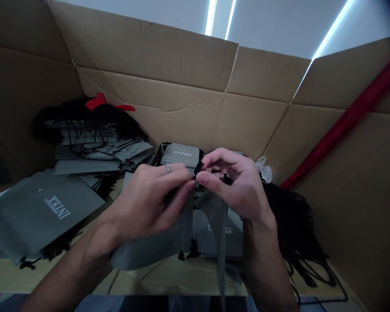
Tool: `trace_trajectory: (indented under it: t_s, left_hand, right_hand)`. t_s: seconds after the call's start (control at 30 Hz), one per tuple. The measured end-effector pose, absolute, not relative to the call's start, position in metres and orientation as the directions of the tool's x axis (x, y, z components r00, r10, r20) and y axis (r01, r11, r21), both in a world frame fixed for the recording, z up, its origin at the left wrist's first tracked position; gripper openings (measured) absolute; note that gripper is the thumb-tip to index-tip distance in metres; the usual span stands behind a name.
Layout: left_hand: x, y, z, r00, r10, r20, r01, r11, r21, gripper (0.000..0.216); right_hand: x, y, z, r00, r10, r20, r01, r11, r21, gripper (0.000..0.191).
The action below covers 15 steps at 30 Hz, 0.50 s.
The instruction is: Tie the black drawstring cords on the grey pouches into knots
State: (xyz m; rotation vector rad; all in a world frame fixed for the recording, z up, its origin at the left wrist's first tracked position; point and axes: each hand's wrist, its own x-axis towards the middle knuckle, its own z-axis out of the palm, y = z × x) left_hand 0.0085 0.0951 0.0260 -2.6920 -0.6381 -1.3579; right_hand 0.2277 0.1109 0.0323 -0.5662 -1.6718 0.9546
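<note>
Meeting right in the middle of the view, the two hands are working fingertip to fingertip! The left hand (149, 199), wearing a ring, is pinching thumb against finger at the top edge of a grey pouch (156, 251), and the right hand (238, 184) is nipping a small black cord piece (198, 168) just beside those fingertips. Grey cloth is hanging below the pair, one narrow fold dropping past the edge of the table (162, 279). Which fingers are bearing most of the cloth, I cannot tell.

Behind the knuckles, a stack of grey pouches (182, 151) is showing the word INTEX, while underneath, another pouch (214, 240) is lying flat, its lettering partly hidden. Over on the left, a spread of INTEX pouches (52, 212) is fanning across the tabletop, with a taller heap (91, 134) rising behind, red pieces (97, 102) sitting on top. Out right, a tangle of black cords (294, 221) is sprawling near some clear plastic (264, 169), and cardboard walls (149, 52) are enclosing everything, a red strip (344, 121) slanting down one side.
</note>
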Motion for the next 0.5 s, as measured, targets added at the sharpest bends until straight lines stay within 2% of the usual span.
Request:
trace_trajectory:
  t_s: [0.17, 0.3, 0.37, 0.5]
  left_hand:
    - [0.0066, 0.0984, 0.0235, 0.561, 0.316, 0.765, 0.454, -0.890, 0.034, 0.022]
    - [0.0064, 0.0978, 0.0247, 0.529, 0.369, 0.765, 0.461, -0.881, 0.106, 0.007]
    - [0.0069, 0.0994, 0.0245, 0.509, 0.388, 0.769, 0.463, -0.876, 0.135, 0.012]
    - [0.0087, 0.1046, 0.0213, 0.502, 0.352, 0.790, 0.498, -0.864, 0.070, 0.016]
  right_hand:
    - [0.2267, 0.1094, 0.0329, -0.238, 0.741, 0.628, -0.009, 0.645, -0.764, 0.022]
    - [0.2275, 0.1126, 0.0325, -0.201, 0.730, 0.654, 0.012, 0.669, -0.743, 0.020]
    - [0.2277, 0.1132, 0.0310, -0.197, 0.715, 0.670, 0.016, 0.686, -0.728, 0.017]
    - [0.2270, 0.1099, 0.0271, -0.197, 0.676, 0.710, 0.076, 0.733, -0.676, 0.006]
